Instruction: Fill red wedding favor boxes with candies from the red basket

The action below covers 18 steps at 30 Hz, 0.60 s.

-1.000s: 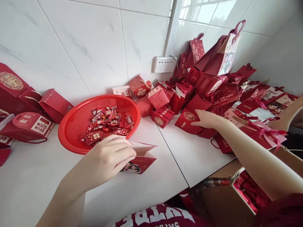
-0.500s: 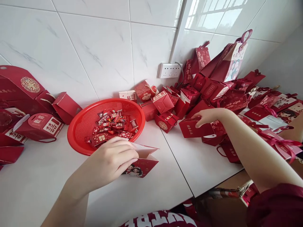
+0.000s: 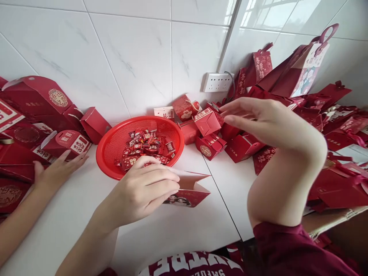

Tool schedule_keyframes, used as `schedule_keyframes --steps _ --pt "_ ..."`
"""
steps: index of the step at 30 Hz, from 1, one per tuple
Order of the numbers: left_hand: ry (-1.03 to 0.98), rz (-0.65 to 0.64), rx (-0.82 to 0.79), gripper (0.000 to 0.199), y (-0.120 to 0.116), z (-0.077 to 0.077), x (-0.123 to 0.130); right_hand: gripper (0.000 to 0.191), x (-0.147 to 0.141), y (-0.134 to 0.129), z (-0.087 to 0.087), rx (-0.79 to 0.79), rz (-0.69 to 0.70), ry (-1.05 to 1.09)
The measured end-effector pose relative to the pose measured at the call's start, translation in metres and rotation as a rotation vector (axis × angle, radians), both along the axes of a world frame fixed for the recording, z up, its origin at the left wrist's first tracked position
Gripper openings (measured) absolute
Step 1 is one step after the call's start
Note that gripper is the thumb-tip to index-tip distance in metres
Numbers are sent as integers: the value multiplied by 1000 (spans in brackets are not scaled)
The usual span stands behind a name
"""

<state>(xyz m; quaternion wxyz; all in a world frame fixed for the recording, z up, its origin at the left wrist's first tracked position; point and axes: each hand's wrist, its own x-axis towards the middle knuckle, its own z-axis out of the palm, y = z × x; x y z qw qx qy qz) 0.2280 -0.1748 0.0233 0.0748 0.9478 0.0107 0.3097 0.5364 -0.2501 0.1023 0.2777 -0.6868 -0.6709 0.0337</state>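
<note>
My left hand [image 3: 145,189] is closed around the near side of a red paper gift box [image 3: 195,196] whose top gapes, showing its pale inside and a cartoon couple on the front. Just behind it is a red mesh basket [image 3: 107,168] with a heap of wrapped candies [image 3: 148,143]. My right hand [image 3: 250,117] hovers over the piled boxes on the right, fingers stretched out and nothing visible in them. Below it sits a dark red box [image 3: 241,147] with gold lettering, and a red box with a round gold emblem [image 3: 211,147] stands beside that.
Another person's hand [image 3: 59,168] reaches in from the left, by a red box with a white label [image 3: 67,143]. Many red boxes and bags crowd both sides. A power strip [image 3: 217,82] is on the tiled wall. A cardboard carton [image 3: 335,222] is at the lower right.
My right hand has let go of the dark red box and lifted up and away from it. Another person's hand has come in at the left. My left hand keeps its box.
</note>
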Motion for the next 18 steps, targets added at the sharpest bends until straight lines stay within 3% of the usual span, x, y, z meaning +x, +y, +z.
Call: schedule_keyframes --steps 2,4,7,10,18 --pt "8 11 8 17 -2 0 -1 39 -30 -14 -5 -6 261 67" --pt "2 24 33 15 -5 2 -1 40 -53 -20 -20 -73 424 52" --pt "-24 49 78 14 -12 3 0 21 -74 -19 -46 -156 433 0" --pt "-55 62 128 7 -17 3 0 21 -79 -15 -59 -103 394 46" --pt "-83 22 70 24 -26 10 -15 19 -75 -20 -55 11 522 265"
